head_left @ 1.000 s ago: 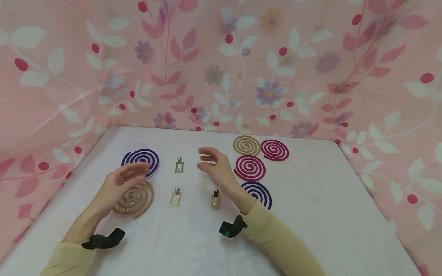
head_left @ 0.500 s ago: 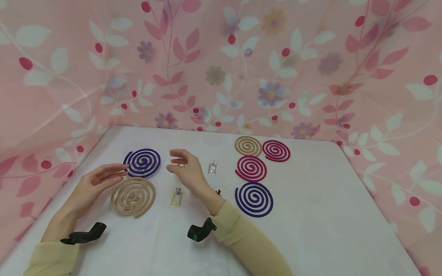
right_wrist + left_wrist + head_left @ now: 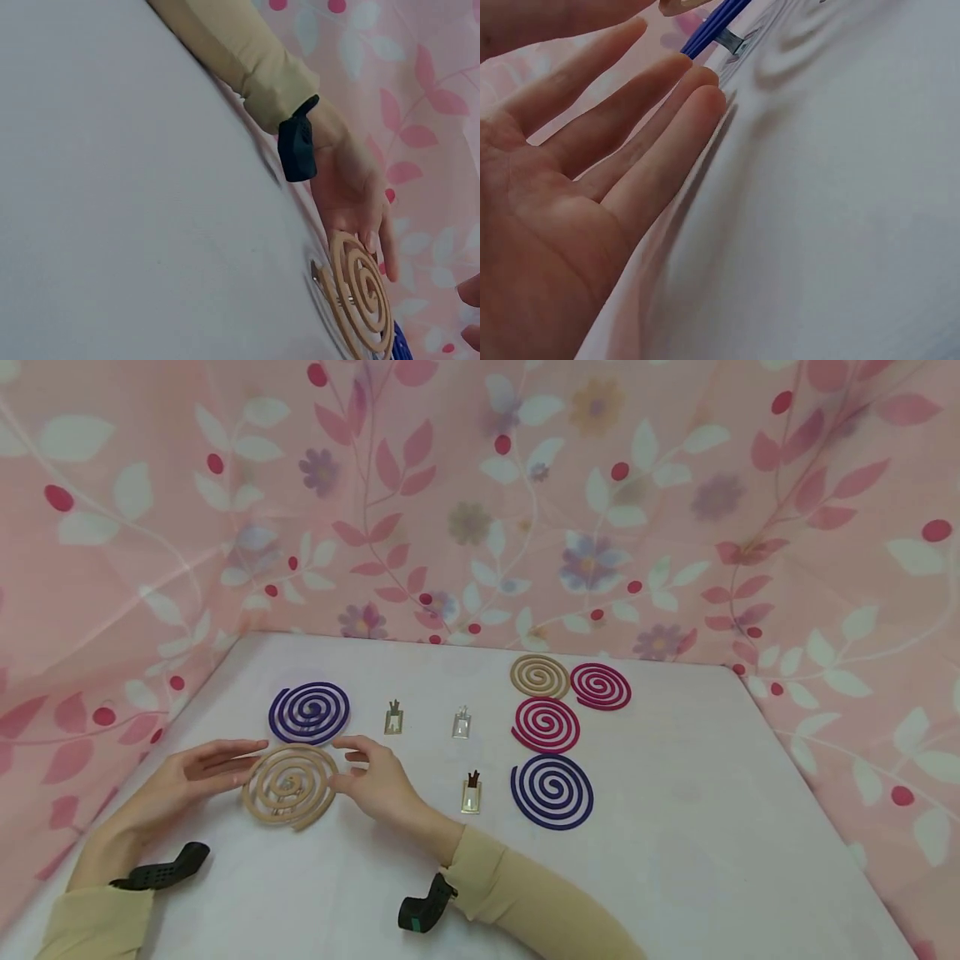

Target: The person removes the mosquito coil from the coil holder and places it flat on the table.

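A tan mosquito coil (image 3: 291, 787) is raised on a small metal stand, whose prongs show through its rings. My left hand (image 3: 183, 781) is at its left edge, fingers long and fairly straight, the thumb right at the rim. In the right wrist view, the left hand (image 3: 349, 184) appears behind the coil (image 3: 367, 296). On the coil's right side, my right hand (image 3: 378, 781) has loosely bent fingers and its thumb tip at the rim. Just beyond stands a blue coil (image 3: 309, 713) on its own stand.
Metal stands without coils include a brass one (image 3: 393, 718), a silver one (image 3: 461, 722) and a dark-pronged one (image 3: 471, 795). To the right lie a blue coil (image 3: 552, 792), a magenta coil (image 3: 546, 725), another magenta coil (image 3: 600, 686) and a tan coil (image 3: 540, 677). Floral cloth (image 3: 480, 527) hangs behind the table.
My right hand has swept left across the stands to the tan coil, now covering one stand. My left hand has moved left from above the coils to the tan coil's left edge.
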`<state>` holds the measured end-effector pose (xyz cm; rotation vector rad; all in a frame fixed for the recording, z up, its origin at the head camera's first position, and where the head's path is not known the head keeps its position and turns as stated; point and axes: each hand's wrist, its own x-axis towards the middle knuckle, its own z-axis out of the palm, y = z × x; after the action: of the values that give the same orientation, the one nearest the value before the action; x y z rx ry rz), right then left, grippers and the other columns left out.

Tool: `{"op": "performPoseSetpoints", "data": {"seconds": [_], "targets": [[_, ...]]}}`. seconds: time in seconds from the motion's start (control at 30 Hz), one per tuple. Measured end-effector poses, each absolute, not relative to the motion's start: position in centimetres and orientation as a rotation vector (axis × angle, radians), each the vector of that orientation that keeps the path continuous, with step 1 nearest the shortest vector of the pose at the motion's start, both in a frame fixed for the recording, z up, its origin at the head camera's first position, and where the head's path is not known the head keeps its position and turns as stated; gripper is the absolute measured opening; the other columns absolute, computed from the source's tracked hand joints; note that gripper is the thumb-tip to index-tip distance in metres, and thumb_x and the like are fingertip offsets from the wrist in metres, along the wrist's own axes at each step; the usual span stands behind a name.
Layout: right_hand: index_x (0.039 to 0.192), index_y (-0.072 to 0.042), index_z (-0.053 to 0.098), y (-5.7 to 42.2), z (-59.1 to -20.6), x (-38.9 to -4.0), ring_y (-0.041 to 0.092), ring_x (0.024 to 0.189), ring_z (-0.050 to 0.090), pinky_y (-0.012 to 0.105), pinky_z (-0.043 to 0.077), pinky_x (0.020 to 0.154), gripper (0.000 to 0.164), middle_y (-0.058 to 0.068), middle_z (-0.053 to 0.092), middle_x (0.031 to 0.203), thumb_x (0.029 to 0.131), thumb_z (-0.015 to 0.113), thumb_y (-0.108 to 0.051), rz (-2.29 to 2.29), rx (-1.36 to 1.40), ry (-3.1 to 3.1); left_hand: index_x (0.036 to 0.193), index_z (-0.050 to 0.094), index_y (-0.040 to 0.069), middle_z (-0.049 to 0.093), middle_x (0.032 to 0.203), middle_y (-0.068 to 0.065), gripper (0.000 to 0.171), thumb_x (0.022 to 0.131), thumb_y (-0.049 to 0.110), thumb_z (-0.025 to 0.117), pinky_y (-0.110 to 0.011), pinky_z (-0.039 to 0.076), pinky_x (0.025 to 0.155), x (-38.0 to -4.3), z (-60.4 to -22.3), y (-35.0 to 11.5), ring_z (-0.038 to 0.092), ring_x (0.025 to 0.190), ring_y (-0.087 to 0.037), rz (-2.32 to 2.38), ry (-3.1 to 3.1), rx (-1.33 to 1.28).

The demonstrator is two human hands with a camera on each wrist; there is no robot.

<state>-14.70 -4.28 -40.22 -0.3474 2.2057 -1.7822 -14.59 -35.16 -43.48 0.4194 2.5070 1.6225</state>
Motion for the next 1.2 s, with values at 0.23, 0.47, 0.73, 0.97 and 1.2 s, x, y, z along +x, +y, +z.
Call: {"op": "performPoseSetpoints", "data": {"seconds": [0.23,0.47,0.73,0.97,1.2], "targets": [[0.128,-0.014,0.066,-5.1,-40.9,-13.9,0.025,0.132,0.054,0.034,0.046,0.109,0.05,0.004,0.061,0.137,0.081,0.074,-0.003,-1.744,-0.267,2.171,0.141,0.045,-0.01,0.066,0.13,0.009,0.047,0.096,-0.004,0.059,-0.012,0.05,0.091,-14.6,-44.0,-35.6,0.063,0.117,-0.002,1.648,2.363,0.475],[0.129,-0.011,0.065,-5.3,-41.3,-13.5,0.023,0.127,0.058,0.03,0.05,0.102,0.051,0.007,0.064,0.131,0.08,0.074,-0.001,-1.763,-0.236,2.103,0.141,0.043,-0.012,0.067,0.128,0.011,0.048,0.097,-0.001,0.059,-0.014,0.052,0.091,-14.5,-43.7,-35.6,0.064,0.115,-0.001,1.649,2.327,0.424],[0.128,-0.004,0.063,-5.4,-42.0,-13.6,0.02,0.112,0.065,0.024,0.055,0.088,0.049,0.01,0.067,0.121,0.081,0.071,0.005,-1.865,-0.24,1.994,0.14,0.042,-0.013,0.067,0.129,0.008,0.047,0.097,-0.002,0.058,-0.015,0.052,0.091,-14.6,-44.0,-35.6,0.064,0.115,-0.002,1.667,2.298,0.438],[0.131,0.001,0.06,-5.4,-42.2,-13.7,0.023,0.109,0.069,0.025,0.057,0.087,0.049,0.014,0.067,0.123,0.083,0.067,0.008,-1.934,-0.254,1.882,0.139,0.044,-0.013,0.068,0.127,0.01,0.046,0.098,0.0,0.058,-0.016,0.053,0.09,-14.6,-44.0,-35.5,0.065,0.113,-0.002,1.662,2.292,0.406],[0.13,-0.003,0.061,-5.3,-41.9,-13.7,0.022,0.11,0.069,0.026,0.057,0.089,0.049,0.01,0.066,0.127,0.083,0.068,0.007,-1.945,-0.229,1.866,0.14,0.045,-0.012,0.069,0.125,0.009,0.046,0.098,0.001,0.058,-0.019,0.055,0.088,-14.5,-43.8,-35.6,0.067,0.11,-0.003,1.664,2.295,0.368]]}}
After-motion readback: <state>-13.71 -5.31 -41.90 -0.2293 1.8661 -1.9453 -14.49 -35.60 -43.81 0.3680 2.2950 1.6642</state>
